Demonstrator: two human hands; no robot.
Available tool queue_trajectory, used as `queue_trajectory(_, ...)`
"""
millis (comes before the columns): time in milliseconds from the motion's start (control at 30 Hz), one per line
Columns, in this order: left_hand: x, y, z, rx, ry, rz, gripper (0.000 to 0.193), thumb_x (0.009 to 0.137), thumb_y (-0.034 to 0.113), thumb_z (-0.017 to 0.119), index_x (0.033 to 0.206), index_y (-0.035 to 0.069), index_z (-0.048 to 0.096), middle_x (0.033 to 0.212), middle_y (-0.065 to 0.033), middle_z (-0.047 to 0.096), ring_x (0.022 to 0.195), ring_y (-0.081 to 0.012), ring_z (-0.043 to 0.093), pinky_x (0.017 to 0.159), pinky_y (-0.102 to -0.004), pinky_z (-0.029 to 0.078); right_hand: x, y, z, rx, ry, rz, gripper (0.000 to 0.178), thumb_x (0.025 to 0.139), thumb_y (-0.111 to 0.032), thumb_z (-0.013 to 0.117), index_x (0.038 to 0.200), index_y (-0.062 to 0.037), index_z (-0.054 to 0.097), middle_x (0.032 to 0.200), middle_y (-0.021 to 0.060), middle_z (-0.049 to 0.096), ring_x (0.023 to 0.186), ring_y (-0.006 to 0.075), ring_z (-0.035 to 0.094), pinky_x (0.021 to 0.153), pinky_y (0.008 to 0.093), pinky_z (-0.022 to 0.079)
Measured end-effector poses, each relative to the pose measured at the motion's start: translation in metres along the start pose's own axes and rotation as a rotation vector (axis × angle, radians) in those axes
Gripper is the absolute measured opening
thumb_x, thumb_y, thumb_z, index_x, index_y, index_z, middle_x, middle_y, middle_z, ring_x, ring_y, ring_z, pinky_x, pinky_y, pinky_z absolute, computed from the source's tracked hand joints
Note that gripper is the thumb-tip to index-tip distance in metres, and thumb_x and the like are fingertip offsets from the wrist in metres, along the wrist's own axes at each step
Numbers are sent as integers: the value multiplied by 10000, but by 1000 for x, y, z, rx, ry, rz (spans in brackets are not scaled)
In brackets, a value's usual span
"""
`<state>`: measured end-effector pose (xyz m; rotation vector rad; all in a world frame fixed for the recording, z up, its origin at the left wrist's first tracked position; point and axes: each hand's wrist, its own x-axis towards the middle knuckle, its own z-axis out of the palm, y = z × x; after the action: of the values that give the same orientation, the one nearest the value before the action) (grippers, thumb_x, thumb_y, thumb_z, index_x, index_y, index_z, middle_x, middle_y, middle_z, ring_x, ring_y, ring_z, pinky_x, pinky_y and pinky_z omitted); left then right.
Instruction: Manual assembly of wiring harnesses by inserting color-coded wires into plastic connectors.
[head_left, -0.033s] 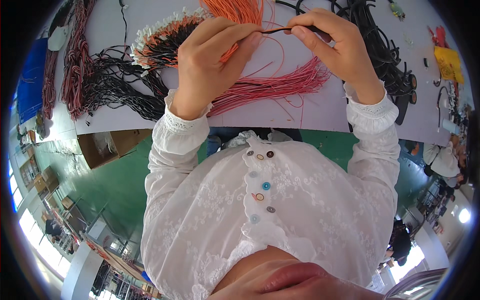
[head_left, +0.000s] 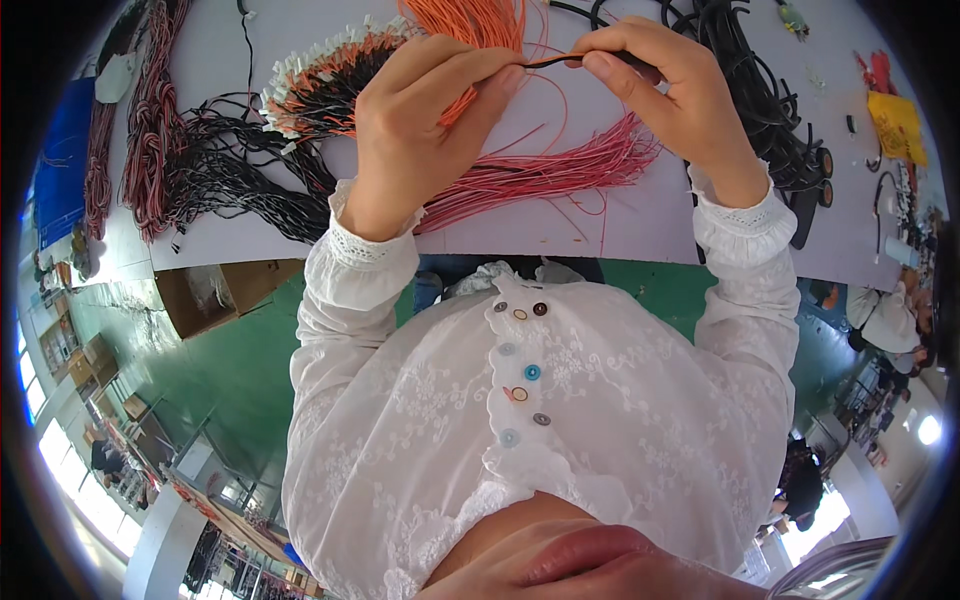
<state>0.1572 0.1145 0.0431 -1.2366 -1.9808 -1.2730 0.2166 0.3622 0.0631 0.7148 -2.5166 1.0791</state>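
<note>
A short stretch of black and orange wire (head_left: 550,62) spans the gap between my two hands, over the far part of the table. My left hand (head_left: 425,120) pinches one end between thumb and fingers. The other end is gripped by my right hand (head_left: 685,95), thumb against the bent forefinger. Beyond my left hand lies a fanned pile of black and orange wires with white connectors (head_left: 325,85), partly covered by that hand. Orange wires (head_left: 470,22) lie just behind. Below the held wire is a loose bundle of red wires (head_left: 560,165), its left end hidden by my left wrist.
Black wires (head_left: 250,185) and hanks of red-and-black wire (head_left: 150,150) cover the table's left side. Thick black cables (head_left: 755,100) lie right of my right hand, with a yellow packet (head_left: 896,128) further right. An open cardboard box (head_left: 225,295) stands below the table's near edge.
</note>
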Motion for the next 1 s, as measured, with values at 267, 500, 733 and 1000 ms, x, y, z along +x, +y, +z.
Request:
queue_trajectory(267,0,11,-5,-224,-30,-216,136,844,18,801,977,8,775,787,-60,670,698,-151,627,616,-264,483,2,-7,-3,93,-126,97,197,1039,-163,626,1153,-28,713,803,33,582,708,119,567,642,255,454)
queue_trajectory(500,1,18,3,-628,3,-575,145,956,88,745,1038,-32,751,796,13,661,720,-27,556,613,-193,434,2,-10,3,75,-60,30,207,1049,-174,610,1176,-47,713,831,34,603,711,113,570,649,265,467)
queue_trajectory(733,6,20,5,-96,3,-265,190,858,83,822,1042,56,785,769,-4,638,607,-94,547,559,-218,435,-3,-9,0,100,-37,169,245,1067,-227,591,1176,-37,701,924,49,705,738,118,601,681,243,476)
queue_trajectory(1000,4,-11,19,242,165,249,216,795,134,854,998,127,779,725,-7,568,593,-160,572,492,-278,410,0,-4,-1,93,-86,73,246,1063,-216,592,1164,-14,691,999,73,735,822,162,672,735,266,519)
